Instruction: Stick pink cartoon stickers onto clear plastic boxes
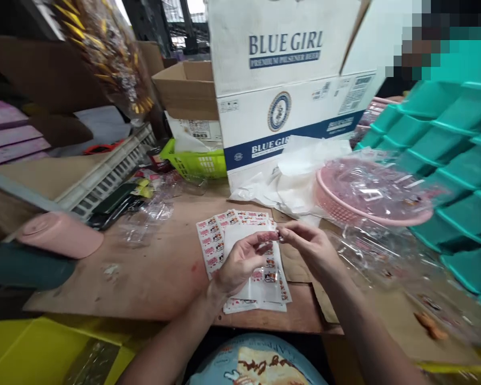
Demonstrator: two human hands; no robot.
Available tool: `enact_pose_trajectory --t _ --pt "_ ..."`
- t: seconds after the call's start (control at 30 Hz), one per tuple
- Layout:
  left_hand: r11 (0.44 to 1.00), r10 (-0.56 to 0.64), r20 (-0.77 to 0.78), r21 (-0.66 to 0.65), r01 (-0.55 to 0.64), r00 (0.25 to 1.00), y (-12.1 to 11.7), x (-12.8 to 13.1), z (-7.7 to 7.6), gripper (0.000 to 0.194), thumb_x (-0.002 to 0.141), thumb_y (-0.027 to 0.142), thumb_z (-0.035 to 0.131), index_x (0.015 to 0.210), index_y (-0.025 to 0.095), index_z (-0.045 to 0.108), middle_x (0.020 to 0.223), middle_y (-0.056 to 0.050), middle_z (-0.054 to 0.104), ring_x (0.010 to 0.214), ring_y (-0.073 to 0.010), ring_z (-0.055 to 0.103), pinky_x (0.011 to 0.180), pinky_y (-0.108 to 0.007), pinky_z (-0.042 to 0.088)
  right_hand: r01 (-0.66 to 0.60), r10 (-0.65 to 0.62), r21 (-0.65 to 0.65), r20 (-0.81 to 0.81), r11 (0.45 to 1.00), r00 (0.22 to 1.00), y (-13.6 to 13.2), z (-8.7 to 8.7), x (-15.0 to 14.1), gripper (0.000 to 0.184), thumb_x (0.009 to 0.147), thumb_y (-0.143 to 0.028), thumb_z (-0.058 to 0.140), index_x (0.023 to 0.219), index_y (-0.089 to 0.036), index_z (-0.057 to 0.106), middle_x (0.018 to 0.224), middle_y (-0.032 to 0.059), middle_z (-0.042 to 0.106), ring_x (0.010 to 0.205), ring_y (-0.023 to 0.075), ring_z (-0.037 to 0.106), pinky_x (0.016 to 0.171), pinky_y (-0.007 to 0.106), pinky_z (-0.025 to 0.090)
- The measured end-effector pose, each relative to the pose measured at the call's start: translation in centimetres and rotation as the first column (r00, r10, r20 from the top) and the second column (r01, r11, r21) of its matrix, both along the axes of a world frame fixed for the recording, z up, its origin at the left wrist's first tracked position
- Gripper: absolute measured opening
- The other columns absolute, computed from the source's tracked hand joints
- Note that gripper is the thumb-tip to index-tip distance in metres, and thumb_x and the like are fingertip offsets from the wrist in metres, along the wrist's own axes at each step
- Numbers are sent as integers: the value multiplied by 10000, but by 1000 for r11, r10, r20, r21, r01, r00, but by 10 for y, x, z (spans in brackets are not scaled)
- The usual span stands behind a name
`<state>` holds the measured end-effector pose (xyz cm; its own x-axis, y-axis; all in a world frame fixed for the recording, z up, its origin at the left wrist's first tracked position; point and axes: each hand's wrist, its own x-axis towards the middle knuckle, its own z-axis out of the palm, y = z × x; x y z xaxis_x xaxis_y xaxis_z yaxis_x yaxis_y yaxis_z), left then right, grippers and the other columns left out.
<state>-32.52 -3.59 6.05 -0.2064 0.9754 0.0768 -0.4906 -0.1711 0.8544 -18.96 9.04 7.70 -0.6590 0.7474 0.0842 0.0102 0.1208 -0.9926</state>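
Over the sticker sheets (pixel 212 243), both hands meet at a small pink piece (pixel 268 237) whose exact kind is too small to make out. My left hand (pixel 240 264) has its fingers closed on the piece's left part. At its right end, my right hand (pixel 307 240) pinches with thumb and forefinger. Below them, the sheets lie in a loose stack, printed with rows of pink lettering and small cartoon animals. A blank white sheet (pixel 242 291) lies on top of the stack, partly covered by my left hand.
A pink basket (pixel 324 195) with clear plastic packets stands right, before teal stacked bins (pixel 457 166). Behind are a white beer carton (pixel 240 107), white paper (pixel 296 171) and a lime basket (pixel 200 163). A pink lidded container (pixel 60 235) lies left. Plastic packaging (pixel 385 256) covers the right side.
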Motion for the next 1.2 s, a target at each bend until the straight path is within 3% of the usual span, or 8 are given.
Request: enact_pose_trajectory --t 0.17,0.27,0.37,0.47,0.63,0.83,1.03,1.2 --pt "979 191 -444 20 -204 875 -8 -22 -19 702 775 90 626 1443 253 485 1425 -114 533 1319 -258 513 1123 -445 403 340 -318 262 -122 903 940 -14 10 4 162 785 -383 779 808 -223 769 898 36 659 851 187 612 741 310 472" --pt "818 478 -764 206 -537 433 -22 -82 -18 675 844 146 592 1485 239 405 1421 -128 505 1308 -249 509 1120 -446 415 515 -494 292 -149 806 857 -17 20 17 214 806 -399 753 977 -272 773 1062 48 681 996 225 626 886 368 470" --pt "663 400 -911 362 -655 -98 -25 -156 -5 444 896 142 502 1334 193 551 1305 -129 535 1278 -255 502 1124 -461 403 449 -436 200 -109 871 893 -20 17 20 523 794 -445 746 1295 -330 647 1139 52 678 1048 247 636 960 410 489" --pt "728 196 -952 301 -616 -234 -2 -214 2 467 851 69 484 1310 133 546 1331 -162 510 1319 -286 445 1132 -466 371 249 -236 181 -94 951 967 -35 3 3 725 834 -451 697 1496 -337 424 1094 67 671 1019 249 657 907 407 549" --pt "815 53 -973 173 -553 -226 50 -255 -6 646 698 -25 584 1324 107 496 1370 -221 500 1357 -367 389 1123 -540 293 -64 58 379 27 923 998 -65 -13 -21 738 948 -366 569 1587 -297 207 1033 94 678 945 248 678 913 450 550" --pt "845 34 -991 96 -525 -127 54 -270 -1 595 623 54 768 1165 142 537 1339 -213 500 1365 -380 355 1126 -533 233 -33 9 398 62 917 998 -48 -13 3 702 969 -365 549 1580 -280 213 905 60 696 839 216 700 831 397 582" --pt "847 112 -969 -22 -531 220 35 -256 2 588 663 276 816 1148 173 499 964 -60 603 969 -258 598 932 -444 431 0 -10 369 26 930 1000 -48 -14 3 652 988 -356 521 1570 -270 241 880 52 692 807 204 700 793 384 601" --pt "902 181 -815 -87 -424 551 22 -169 -3 600 800 496 701 1227 186 416 894 -22 589 793 -159 603 762 -317 487 70 -98 703 -1 708 995 -53 -5 -42 990 859 -365 718 1605 -259 76 1389 188 557 1254 352 571 1030 569 486"
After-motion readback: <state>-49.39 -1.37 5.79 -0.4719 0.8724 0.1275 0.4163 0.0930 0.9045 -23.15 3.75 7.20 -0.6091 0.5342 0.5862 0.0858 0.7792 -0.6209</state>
